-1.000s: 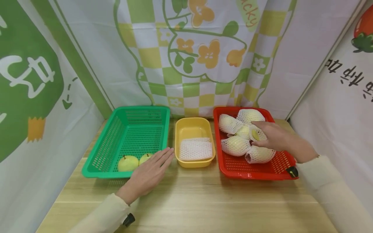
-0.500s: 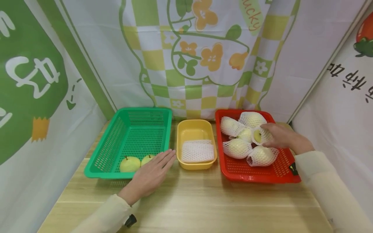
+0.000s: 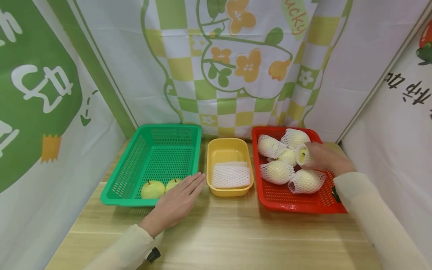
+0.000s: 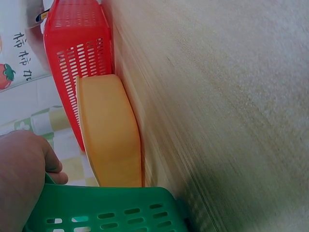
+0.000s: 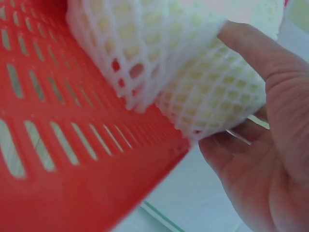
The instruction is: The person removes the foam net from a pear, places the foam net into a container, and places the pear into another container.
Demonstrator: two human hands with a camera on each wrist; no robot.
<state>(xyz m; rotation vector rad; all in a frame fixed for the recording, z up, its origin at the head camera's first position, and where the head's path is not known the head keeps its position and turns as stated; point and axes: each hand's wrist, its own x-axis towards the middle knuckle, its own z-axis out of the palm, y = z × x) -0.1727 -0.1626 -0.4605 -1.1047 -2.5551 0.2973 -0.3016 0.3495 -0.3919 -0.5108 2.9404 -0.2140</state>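
Observation:
My right hand [image 3: 325,157] grips a pear [image 3: 303,154] in a white foam net, on the right side of the red basket [image 3: 287,206]. In the right wrist view, the thumb lies on one side of the netted pear [image 5: 217,92] and the fingers curl behind the other. Several more netted pears [image 3: 277,172] lie around it. At the front right corner of the green basket [image 3: 128,202], my left hand [image 3: 177,202] rests over the rim, fingers straight and together. Two bare yellow-green pears [image 3: 153,189] sit beside it in that basket, the right one partly covered by the hand.
A yellow tray [image 3: 230,192] stands between the two baskets, with flattened white foam netting [image 3: 231,174] in it. All stand on a wooden table [image 3: 219,236]. A printed curtain [image 3: 243,108] hangs right behind them, and fabric walls enclose both sides.
My right hand has closed around the netted pear, and the pear has shifted a little under it. The left hand stays in place. The head view has moved slightly.

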